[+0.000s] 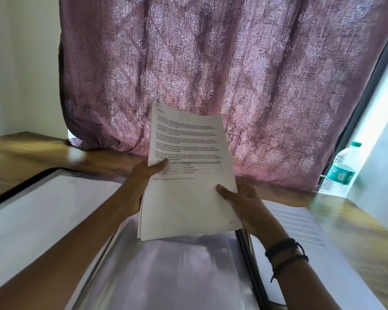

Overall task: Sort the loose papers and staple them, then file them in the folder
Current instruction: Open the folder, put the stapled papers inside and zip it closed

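Purple patterned curtain (211,63) hangs behind both grips, filling the bkgd. Wooden surface (31,151) runs below them & out to either side. Open folder (177,276) w/ clear plastic sleeves lies on it directly under the grips. Paper stack (188,186), top pg w/ printed text + a small table, is held up off the folder btwn the grips, tilted. Left grip (141,175) clasps its L edge, thumb on top. Right grip (244,202) clasps the lower R edge, thumb on top. Loose printed sheet (300,220) lies just right of the right grip. Water bottle (342,168), teal label, stands farther right & beyond. Dark wristbands (285,249) circle the R wrist.
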Demonstrator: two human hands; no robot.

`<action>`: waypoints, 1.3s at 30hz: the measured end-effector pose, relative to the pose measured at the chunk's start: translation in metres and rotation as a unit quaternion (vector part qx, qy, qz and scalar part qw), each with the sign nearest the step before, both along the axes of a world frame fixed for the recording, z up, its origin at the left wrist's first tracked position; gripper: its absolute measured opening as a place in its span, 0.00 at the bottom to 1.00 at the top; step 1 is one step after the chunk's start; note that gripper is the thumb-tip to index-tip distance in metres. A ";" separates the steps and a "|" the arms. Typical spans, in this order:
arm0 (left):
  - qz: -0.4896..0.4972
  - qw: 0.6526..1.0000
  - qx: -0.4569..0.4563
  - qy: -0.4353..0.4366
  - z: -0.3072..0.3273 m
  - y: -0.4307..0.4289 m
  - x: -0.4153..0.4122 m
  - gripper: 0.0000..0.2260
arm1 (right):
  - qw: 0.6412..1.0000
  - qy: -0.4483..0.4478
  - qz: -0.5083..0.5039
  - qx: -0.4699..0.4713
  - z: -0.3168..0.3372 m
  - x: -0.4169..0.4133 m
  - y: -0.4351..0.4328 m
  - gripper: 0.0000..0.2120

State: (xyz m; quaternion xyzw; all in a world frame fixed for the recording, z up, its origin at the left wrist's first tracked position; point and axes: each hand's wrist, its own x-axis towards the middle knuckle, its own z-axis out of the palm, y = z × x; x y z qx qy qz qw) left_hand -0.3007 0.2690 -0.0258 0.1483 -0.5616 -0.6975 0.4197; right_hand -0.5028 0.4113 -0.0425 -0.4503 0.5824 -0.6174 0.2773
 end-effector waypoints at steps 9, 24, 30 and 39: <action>0.102 0.989 -0.111 -0.007 -0.009 0.002 -0.006 0.11 | 0.977 0.116 -0.127 -0.122 -0.003 0.018 -0.013 0.11; 0.053 0.972 -0.150 -0.174 -0.011 -0.023 -0.001 0.11 | 0.996 0.032 -0.068 -0.044 -0.022 0.009 -0.020 0.23; -0.024 0.965 -0.108 -0.237 -0.011 -0.041 0.003 0.09 | 0.997 -0.075 0.018 0.005 -0.028 0.007 -0.017 0.18; -0.041 0.974 -0.100 -0.201 -0.017 -0.052 0.013 0.28 | 0.976 -0.192 0.098 0.006 -0.018 0.002 -0.015 0.26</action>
